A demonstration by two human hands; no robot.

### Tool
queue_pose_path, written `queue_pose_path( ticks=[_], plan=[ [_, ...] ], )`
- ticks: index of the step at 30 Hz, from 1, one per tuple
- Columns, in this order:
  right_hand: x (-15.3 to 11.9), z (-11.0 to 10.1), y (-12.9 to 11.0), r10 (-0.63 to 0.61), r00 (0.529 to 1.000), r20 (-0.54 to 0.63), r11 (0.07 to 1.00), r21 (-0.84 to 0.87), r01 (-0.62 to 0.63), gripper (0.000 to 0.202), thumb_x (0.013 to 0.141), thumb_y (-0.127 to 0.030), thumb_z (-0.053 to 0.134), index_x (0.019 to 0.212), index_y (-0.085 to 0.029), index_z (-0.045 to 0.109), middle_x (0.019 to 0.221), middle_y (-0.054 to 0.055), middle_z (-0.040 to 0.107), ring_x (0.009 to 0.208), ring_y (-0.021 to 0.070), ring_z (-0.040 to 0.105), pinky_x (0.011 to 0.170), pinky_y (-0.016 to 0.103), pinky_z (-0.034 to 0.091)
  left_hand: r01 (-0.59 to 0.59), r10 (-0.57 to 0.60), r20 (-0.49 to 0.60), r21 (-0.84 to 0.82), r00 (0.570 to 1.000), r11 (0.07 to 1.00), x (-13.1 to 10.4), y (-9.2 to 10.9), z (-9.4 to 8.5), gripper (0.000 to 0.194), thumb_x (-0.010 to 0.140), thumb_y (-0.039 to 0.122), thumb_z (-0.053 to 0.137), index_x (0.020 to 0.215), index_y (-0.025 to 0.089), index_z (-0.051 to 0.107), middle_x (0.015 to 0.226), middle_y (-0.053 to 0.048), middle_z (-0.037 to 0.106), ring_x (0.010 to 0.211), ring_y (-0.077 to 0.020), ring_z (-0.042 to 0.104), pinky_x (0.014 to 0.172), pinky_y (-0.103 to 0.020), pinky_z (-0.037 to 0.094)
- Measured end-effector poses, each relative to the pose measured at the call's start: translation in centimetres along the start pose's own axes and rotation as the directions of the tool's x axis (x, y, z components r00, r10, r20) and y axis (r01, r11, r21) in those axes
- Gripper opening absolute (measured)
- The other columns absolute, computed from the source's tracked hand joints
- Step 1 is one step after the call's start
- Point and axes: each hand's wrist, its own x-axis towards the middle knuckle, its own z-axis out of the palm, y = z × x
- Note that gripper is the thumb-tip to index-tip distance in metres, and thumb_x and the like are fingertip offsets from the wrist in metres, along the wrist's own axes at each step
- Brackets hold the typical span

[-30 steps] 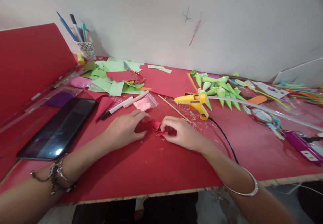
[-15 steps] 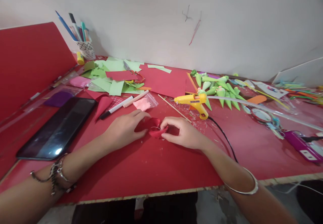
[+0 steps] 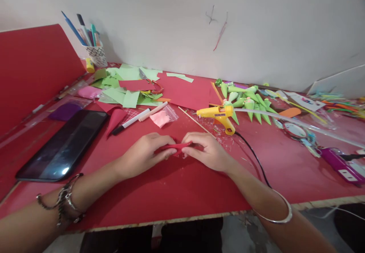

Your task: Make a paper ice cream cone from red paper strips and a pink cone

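Note:
Between my hands is a small red piece (image 3: 178, 145), apparently paper, seen nearly edge-on as a thin band; its full shape is partly covered by fingers. My left hand (image 3: 146, 152) pinches its left end between thumb and fingers. Its right end is gripped by my right hand (image 3: 207, 151) in the same way. Just beyond my left hand lies a pale pink lump (image 3: 160, 118) on a clear plastic bag. A yellow glue gun (image 3: 216, 113) rests beyond my right hand, near a thin wooden stick (image 3: 196, 121).
A black phone (image 3: 64, 146), a marker (image 3: 131, 121) and a red paper cone (image 3: 115, 121) lie to the left. Green paper scraps (image 3: 114, 93) and scissors (image 3: 151, 85) are behind. Green cones (image 3: 251, 101) and a purple power strip (image 3: 339, 165) sit to the right.
The red piece was an open, rounded loop and now appears as a flat, thin band. My left hand has moved slightly down and right, its fingers now closed on the piece.

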Motion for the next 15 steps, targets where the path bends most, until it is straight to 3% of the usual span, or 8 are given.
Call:
queue_pose_path(
  ticks=[3,9,15],
  plan=[
    [0.0,0.0,-0.3,0.026,1.0,0.009,1.0,0.005,-0.026,0.019,0.084,-0.023,0.043,0.071,-0.017,0.055,0.066,-0.001,0.055,0.064,0.0083,0.053,0.061,0.021,0.04,0.026,-0.027,-0.052,-0.019,0.998,0.999,0.1,-0.2,0.0,0.015,0.083,0.028,0.046,0.085,0.019,0.058,0.074,0.0,0.062,0.065,-0.011,0.052,0.059,-0.021,0.038],
    [-0.2,-0.1,-0.3,0.035,0.999,-0.027,0.999,-0.002,-0.035,0.024,0.085,-0.022,0.041,0.066,-0.016,0.054,0.061,-0.002,0.052,0.057,0.0072,0.05,0.055,0.019,0.038,0.104,-0.11,-0.033,-0.16,0.993,0.982,0.4,0.0,-0.8,0.024,0.083,0.031,0.045,0.067,0.016,0.055,0.052,0.004,0.054,0.047,-0.0064,0.046,0.05,-0.017,0.036],
    [0.0,-1.5,-0.5,0.06,0.997,-0.039,0.996,0.072,-0.057,0.023,0.084,-0.025,0.042,0.066,-0.016,0.054,0.059,-0.002,0.052,0.055,0.0081,0.05,0.055,0.021,0.038,0.077,-0.088,-0.072,-0.138,0.994,0.987,0.5,-0.5,-1.7,0.03,0.082,0.031,0.044,0.057,0.015,0.051,0.043,0.005,0.047,0.043,-0.0063,0.043,0.047,-0.017,0.034]
  ],
)
